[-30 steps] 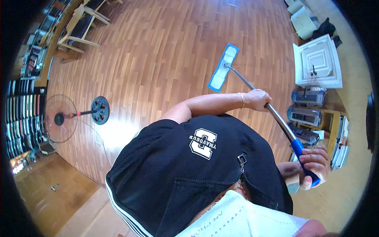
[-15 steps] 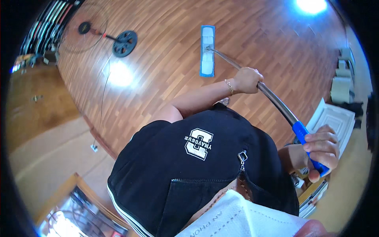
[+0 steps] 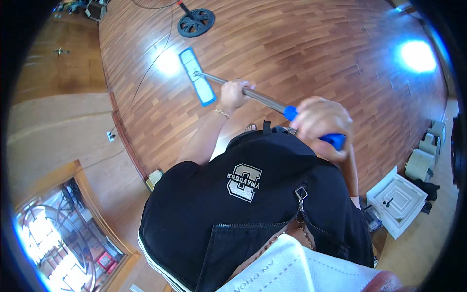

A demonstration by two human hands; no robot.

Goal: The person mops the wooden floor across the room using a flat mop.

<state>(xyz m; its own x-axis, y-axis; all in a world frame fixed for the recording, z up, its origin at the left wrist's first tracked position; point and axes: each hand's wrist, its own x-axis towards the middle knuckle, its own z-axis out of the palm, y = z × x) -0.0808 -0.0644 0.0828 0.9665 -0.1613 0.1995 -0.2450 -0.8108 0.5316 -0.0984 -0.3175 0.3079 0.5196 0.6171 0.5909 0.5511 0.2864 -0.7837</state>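
A flat mop [image 3: 265, 100] with a metal pole slants across in front of me. Its rectangular head [image 3: 190, 62], pale with a blue fringe, lies flat on the wood floor ahead and to the left. My left hand [image 3: 234, 94], a bracelet at its wrist, is closed round the pole partway down. My right hand [image 3: 323, 125] is wrapped round the blue grip at the upper end and looks slightly blurred.
A black fan base [image 3: 196, 22] stands on the floor beyond the mop head. A thin cable [image 3: 145, 74] runs along the left to a wall socket [image 3: 110, 136]. At the right are a white panelled cabinet [image 3: 398, 202] and several pale boxes [image 3: 419, 164].
The mop head has moved left and turned at a slant. Both hands have swung left with the pole, the right hand coming in front of my body. The view has also shifted.
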